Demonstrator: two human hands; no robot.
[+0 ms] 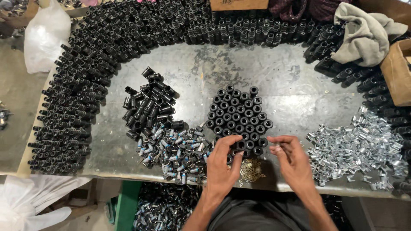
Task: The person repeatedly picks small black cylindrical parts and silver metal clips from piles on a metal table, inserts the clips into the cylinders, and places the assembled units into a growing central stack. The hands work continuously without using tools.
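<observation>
On a grey metal table [274, 81] stands a tight cluster of upright black tubular sleeves [238, 115]. My left hand [223, 164] rests at the cluster's near edge, fingertips on a black sleeve in the front row. My right hand [291, 160] is just to the right, pinching a small silver metal clip between thumb and fingers. A small heap of brass-coloured bits [251, 171] lies between my wrists. To the left lies a pile of assembled black pieces with silver and blue parts [177, 152].
A loose pile of black sleeves [150, 105] lies left of centre. Silver clips [364, 147] are heaped at the right. Stacked black sleeves [81, 85] ring the table's left and far sides. A grey cloth [364, 34], a cardboard box [398, 72] and white bags [45, 36] surround it.
</observation>
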